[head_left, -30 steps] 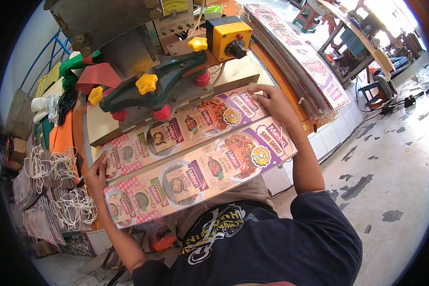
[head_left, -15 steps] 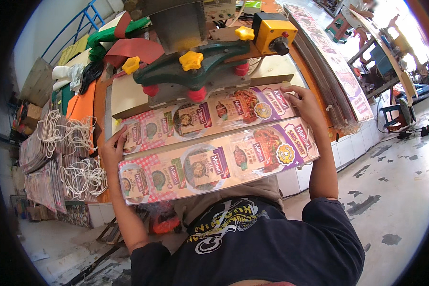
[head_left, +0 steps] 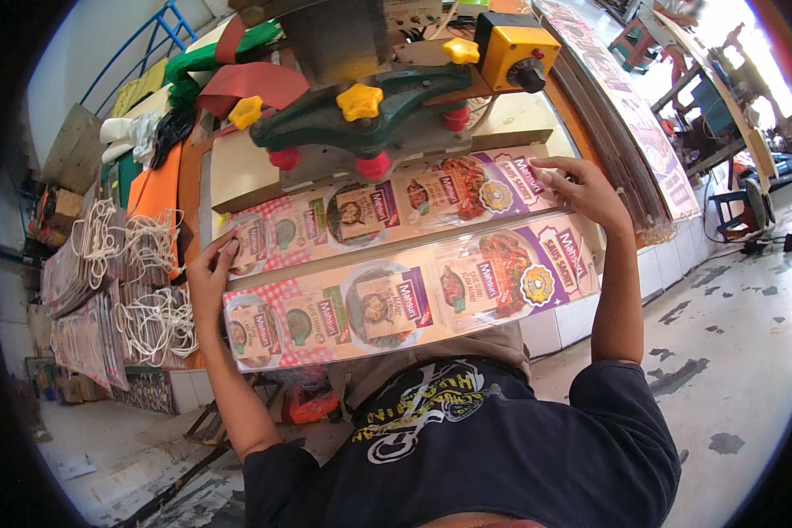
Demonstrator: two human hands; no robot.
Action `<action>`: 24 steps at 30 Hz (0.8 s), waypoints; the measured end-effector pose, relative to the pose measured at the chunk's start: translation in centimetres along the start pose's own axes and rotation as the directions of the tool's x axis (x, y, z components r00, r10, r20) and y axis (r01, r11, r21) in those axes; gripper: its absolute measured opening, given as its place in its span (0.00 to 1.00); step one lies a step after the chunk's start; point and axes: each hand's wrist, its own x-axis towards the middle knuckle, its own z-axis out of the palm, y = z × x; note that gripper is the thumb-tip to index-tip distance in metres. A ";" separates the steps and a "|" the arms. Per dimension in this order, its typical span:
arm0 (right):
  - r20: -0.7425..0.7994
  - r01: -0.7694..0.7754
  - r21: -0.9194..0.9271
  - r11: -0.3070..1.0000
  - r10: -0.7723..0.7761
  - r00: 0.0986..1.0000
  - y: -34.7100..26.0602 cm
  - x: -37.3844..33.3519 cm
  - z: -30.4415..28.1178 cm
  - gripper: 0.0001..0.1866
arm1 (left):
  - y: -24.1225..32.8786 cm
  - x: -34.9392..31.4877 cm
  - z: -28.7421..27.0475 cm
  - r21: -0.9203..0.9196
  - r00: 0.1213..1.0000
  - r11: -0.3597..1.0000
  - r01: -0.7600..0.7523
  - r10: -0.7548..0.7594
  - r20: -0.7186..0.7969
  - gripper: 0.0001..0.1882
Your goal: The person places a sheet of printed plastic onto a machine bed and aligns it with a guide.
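Observation:
Two long printed strips with food pictures lie before me, parted by a bar-like edge. The far printed strip (head_left: 387,209) lies under the press head of a machine. The near printed strip (head_left: 396,304), glossy with clear film, reaches over the table's front edge. My left hand (head_left: 209,277) is closed at the far strip's left end, thumb and finger pinching its edge. At that strip's right end, my right hand (head_left: 585,192) has its fingers bent and apart, the tips touching the corner. A green clamp bracket (head_left: 361,119) with yellow star knobs and red feet stands just beyond the strips.
A yellow control box (head_left: 519,53) with a black dial sits at the machine's right. Bundles with white cords (head_left: 154,321) stand at the left. More long printed strips (head_left: 620,114) are stacked to the right. Orange and green cloth lies at the back left.
The view has shifted slightly, so everything sits a little further right. My right hand's fingers have loosened apart at the strip's end. My left hand keeps its place.

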 end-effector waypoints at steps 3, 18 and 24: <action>-0.056 0.049 -0.049 0.998 -0.052 0.997 0.0 -1.0 -0.1 0.20 | 1.7 -1.1 -0.8 -0.046 0.999 0.999 0.023 -0.022 0.028 0.20; -0.255 0.012 -0.014 1.000 -0.015 0.967 2.1 -4.5 0.6 0.16 | -2.4 -4.1 -0.2 -0.121 0.991 0.988 0.095 -0.105 -0.080 0.20; -0.329 0.000 0.036 0.999 0.012 0.944 1.5 -4.9 1.2 0.17 | -3.2 -4.5 -0.5 -0.043 0.986 0.998 0.050 -0.056 -0.155 0.21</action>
